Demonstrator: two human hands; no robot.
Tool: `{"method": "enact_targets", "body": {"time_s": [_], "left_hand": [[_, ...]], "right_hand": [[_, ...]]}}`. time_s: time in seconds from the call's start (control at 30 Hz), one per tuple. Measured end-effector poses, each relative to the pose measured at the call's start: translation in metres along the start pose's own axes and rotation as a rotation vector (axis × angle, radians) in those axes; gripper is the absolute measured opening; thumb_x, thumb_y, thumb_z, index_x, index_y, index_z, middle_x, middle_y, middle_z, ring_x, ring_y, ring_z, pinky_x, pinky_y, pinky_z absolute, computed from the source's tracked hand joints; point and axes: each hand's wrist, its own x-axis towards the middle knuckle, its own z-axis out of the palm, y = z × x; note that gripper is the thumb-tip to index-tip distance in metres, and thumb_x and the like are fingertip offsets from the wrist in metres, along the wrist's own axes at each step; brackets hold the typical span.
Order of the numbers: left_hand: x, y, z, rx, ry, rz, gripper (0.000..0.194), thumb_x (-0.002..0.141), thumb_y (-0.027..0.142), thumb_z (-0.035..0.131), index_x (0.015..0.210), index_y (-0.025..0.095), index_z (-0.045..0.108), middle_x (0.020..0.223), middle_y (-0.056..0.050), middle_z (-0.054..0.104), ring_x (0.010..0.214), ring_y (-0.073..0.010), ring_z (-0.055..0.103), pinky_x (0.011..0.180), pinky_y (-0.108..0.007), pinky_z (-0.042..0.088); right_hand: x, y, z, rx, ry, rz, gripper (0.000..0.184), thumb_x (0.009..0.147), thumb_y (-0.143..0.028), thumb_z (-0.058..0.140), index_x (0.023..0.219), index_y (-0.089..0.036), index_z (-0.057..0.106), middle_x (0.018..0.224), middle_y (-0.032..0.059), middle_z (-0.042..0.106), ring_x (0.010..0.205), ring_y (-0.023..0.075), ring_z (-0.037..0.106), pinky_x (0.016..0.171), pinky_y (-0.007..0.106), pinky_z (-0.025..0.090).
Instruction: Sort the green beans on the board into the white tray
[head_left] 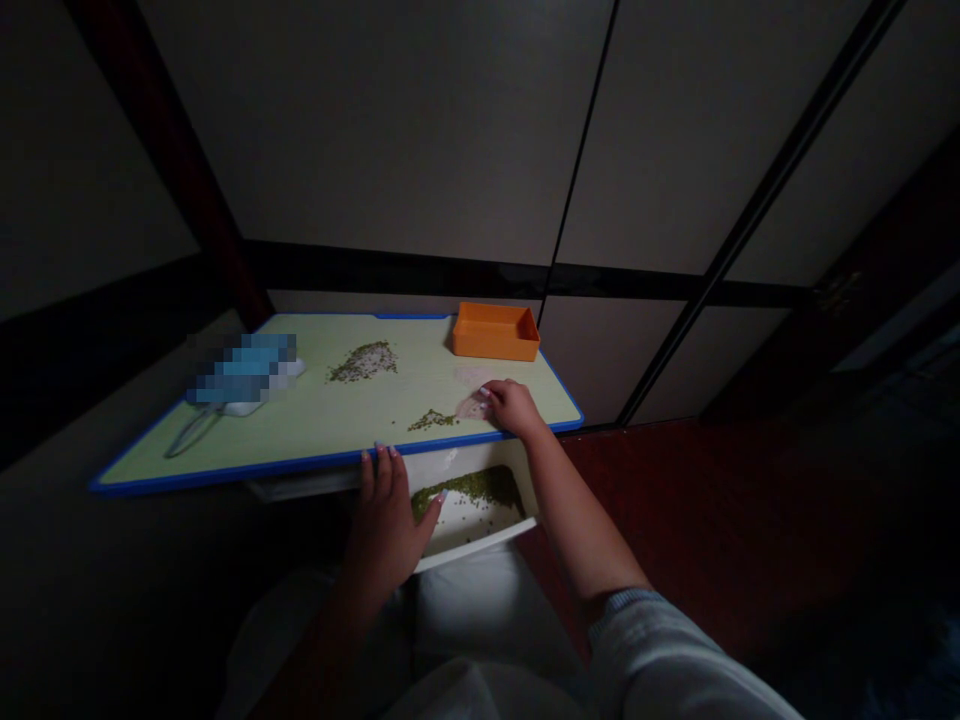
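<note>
My left hand (390, 515) is at the front edge of a small pale green folding table (315, 425) with a blue rim. Its fingers are stretched up to the rim, and its thumb is spread out over a white plastic bin (480, 552). Green beans (480, 487) lie inside that bin, just below the table's edge. On the tabletop, my right hand (514, 405) has its fingers drawn together over a pale pinkish patch (471, 406); what they pinch, if anything, is too small to tell. A little pile of green beans (431, 420) lies left of it.
A larger heap of mixed pale and dark grains (367, 362) lies mid-table. At the back right stands an orange box (496, 340). A blurred blue and white object (247, 375) with a loop sits at the left. Cabinet panels (420, 150) rise behind the table.
</note>
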Motion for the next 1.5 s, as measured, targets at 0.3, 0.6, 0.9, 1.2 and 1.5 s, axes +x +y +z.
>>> {"method": "enact_targets", "body": {"time_s": [0.3,0.6,0.9,1.2,1.5], "left_hand": [[-0.001,-0.001,0.001,-0.020,-0.005,-0.017,0.082,0.082,0.052,0.046,0.140,-0.003,0.027,0.149,-0.029,0.026,0.142,-0.0401,0.009,0.110,-0.056,0.026],[-0.001,0.000,0.000,0.004,-0.013,-0.011,0.082,0.083,0.051,0.046,0.139,-0.005,0.027,0.149,-0.030,0.026,0.142,-0.0416,0.009,0.108,-0.057,0.028],[-0.001,-0.001,0.003,-0.032,0.000,-0.032,0.081,0.082,0.052,0.046,0.141,-0.001,0.026,0.150,-0.027,0.025,0.142,-0.0401,0.008,0.110,-0.056,0.026],[-0.001,0.000,0.001,0.002,-0.007,-0.008,0.081,0.083,0.052,0.045,0.140,-0.004,0.026,0.149,-0.030,0.025,0.142,-0.0408,0.008,0.109,-0.057,0.028],[-0.002,0.001,-0.001,-0.014,-0.021,-0.020,0.080,0.083,0.051,0.046,0.140,-0.003,0.027,0.150,-0.029,0.025,0.142,-0.0403,0.007,0.110,-0.056,0.026]], "right_hand": [[0.000,-0.003,0.000,-0.008,-0.006,-0.051,0.027,0.092,-0.026,0.045,0.102,-0.020,0.070,0.090,0.0073,0.069,0.085,0.0180,0.058,0.076,0.025,0.037],[-0.001,-0.008,-0.004,-0.120,-0.001,0.085,0.029,0.093,-0.029,0.042,0.100,-0.021,0.070,0.093,0.0103,0.070,0.088,0.0209,0.060,0.074,0.028,0.035],[0.010,-0.018,0.001,-0.181,-0.020,0.071,0.027,0.092,-0.030,0.045,0.100,-0.023,0.069,0.093,0.0104,0.070,0.091,0.0218,0.059,0.078,0.030,0.035],[0.015,-0.015,0.008,-0.128,-0.046,-0.026,0.027,0.090,-0.024,0.045,0.103,-0.025,0.069,0.093,0.0065,0.070,0.097,0.0215,0.055,0.081,0.031,0.034],[0.009,-0.015,0.004,-0.083,-0.067,-0.094,0.027,0.089,-0.021,0.046,0.102,-0.024,0.069,0.097,0.0054,0.070,0.095,0.0208,0.055,0.083,0.030,0.034]]}}
